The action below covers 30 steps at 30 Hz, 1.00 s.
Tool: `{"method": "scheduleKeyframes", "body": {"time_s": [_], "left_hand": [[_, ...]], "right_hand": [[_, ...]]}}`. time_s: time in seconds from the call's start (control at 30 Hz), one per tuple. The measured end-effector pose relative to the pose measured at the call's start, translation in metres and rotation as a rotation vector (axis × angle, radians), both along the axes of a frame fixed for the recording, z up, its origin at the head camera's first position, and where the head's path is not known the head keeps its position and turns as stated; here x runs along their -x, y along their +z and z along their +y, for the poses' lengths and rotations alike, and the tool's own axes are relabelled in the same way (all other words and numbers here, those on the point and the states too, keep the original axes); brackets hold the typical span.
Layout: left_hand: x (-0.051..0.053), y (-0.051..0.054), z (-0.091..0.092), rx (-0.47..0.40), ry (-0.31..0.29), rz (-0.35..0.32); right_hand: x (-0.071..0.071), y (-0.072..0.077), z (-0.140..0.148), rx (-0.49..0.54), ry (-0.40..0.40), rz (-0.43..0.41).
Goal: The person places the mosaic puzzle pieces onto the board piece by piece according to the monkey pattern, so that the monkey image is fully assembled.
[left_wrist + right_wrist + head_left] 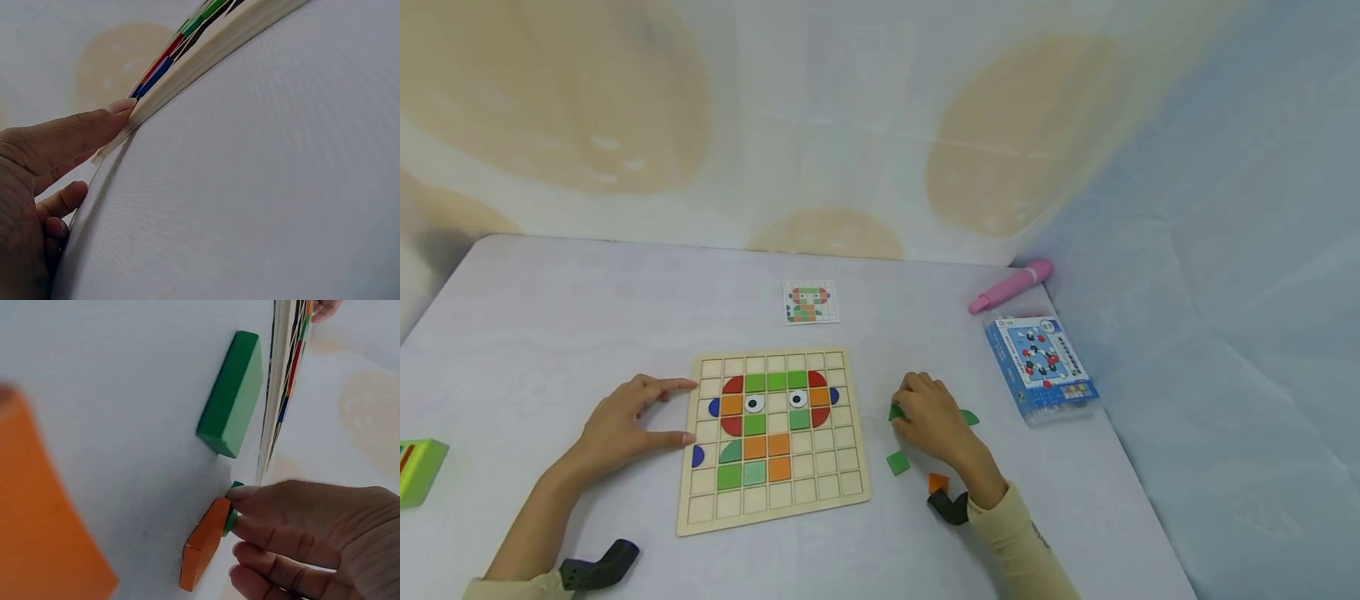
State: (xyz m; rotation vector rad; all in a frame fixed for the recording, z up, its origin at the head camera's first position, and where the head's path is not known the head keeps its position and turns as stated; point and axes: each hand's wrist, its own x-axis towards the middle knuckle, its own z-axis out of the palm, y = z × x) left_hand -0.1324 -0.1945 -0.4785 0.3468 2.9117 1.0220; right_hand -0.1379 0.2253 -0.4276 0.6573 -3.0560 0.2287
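My left hand (617,421) rests by the left edge of a wooden grid board (700,517), thumb and forefinger spread and touching its rim. The board holds red, green, orange and blue tiles and two eye tiles, forming a figure. To the board's right, my right hand (934,417) pinches a small green tile (230,520) between thumb and forefinger. Close to those fingertips is an orange tile (203,544), hidden under the hand in the head view. A green square tile (898,462) lies nearer the board, and another orange tile (937,482) lies by the wrist.
Behind the board lies a pattern card (811,302). A green rounded tile (970,417) peeks out beyond the right hand. Toward the right edge are a blue box (1041,367) and a pink pen-like object (1011,286). A lime-green block (421,473) sits far left.
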Motion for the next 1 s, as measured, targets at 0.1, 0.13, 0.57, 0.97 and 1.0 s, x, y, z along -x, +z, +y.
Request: {"method": "scheduleKeyframes", "body": {"time_s": [0.1, 0.13, 0.57, 0.97, 1.0], "left_hand": [[0.000, 0.000, 0.000, 0.002, -0.002, 0.005], [0.000, -0.001, 0.000, 0.002, -0.003, 0.008], [0.001, -0.001, -0.002, -0.001, -0.004, 0.007], [0.001, -0.003, -0.002, -0.006, -0.004, 0.006], [0.001, -0.003, -0.002, -0.005, -0.004, 0.008]], "right_hand": [[0.002, 0.001, -0.001, -0.001, 0.031, 0.007], [0.002, 0.001, -0.001, 0.001, 0.039, 0.008], [-0.015, 0.012, -0.046, 0.000, 0.342, 0.011], [-0.025, 0.007, -0.089, -0.069, 0.485, 0.006], [-0.025, 0.007, -0.090, -0.073, 0.489, 0.007]]}}
